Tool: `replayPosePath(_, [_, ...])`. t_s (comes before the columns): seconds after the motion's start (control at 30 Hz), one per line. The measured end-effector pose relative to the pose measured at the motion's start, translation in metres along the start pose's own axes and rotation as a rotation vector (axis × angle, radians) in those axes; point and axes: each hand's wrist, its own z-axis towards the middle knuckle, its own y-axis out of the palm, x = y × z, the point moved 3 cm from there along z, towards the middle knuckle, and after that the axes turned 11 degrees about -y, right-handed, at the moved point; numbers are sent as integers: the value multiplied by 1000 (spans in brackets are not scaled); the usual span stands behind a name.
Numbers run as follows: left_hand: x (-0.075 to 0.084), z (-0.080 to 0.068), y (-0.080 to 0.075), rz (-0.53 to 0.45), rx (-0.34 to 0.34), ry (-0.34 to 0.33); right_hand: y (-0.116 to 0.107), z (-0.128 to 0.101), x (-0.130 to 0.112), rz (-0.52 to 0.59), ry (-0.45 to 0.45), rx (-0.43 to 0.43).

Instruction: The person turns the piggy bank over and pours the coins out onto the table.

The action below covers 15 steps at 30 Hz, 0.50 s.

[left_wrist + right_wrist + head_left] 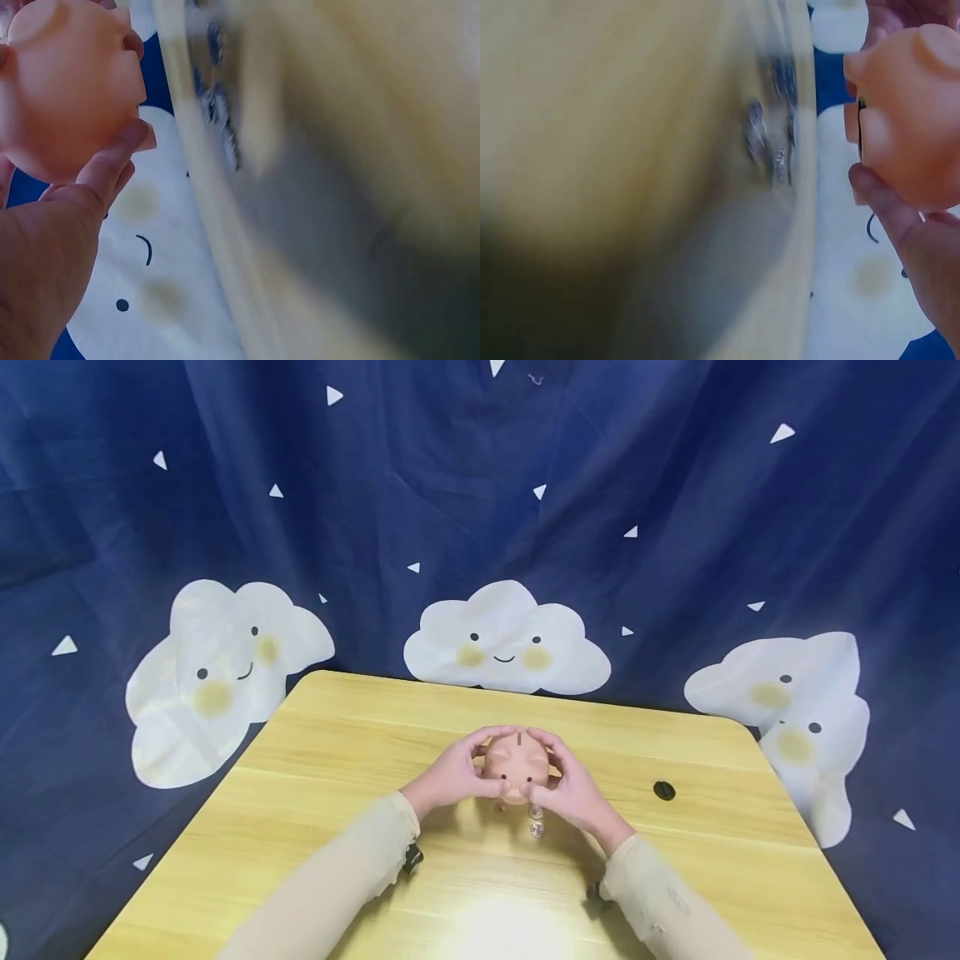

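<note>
A peach-coloured piggy bank [517, 766] is held just above the wooden table [352, 752] by both hands. My left hand [459, 773] curls round its left side and my right hand [564, 785] curls round its right side. The slot on its back faces up. Below it, small shiny coins [536, 821] are falling or lying on the table. The left wrist view shows the piggy bank [64, 82] against my fingers [105, 169]. In the right wrist view the piggy bank [911, 124] sits above my thumb [881, 202], with blurred coins [769, 142] nearby.
A small black round plug [663, 790] lies on the table to the right of the hands. Behind the table hangs a dark blue curtain [675, 510] with white smiling clouds. The table's near part has a bright glare spot.
</note>
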Motion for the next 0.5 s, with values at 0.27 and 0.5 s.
replayPosePath(0.27, [7,30,-18,103,44,7,-15,32,14,1,-17,-2])
replayPosePath(0.5, [5,42,-25,60,37,-22,-21,46,27,21,46,-14])
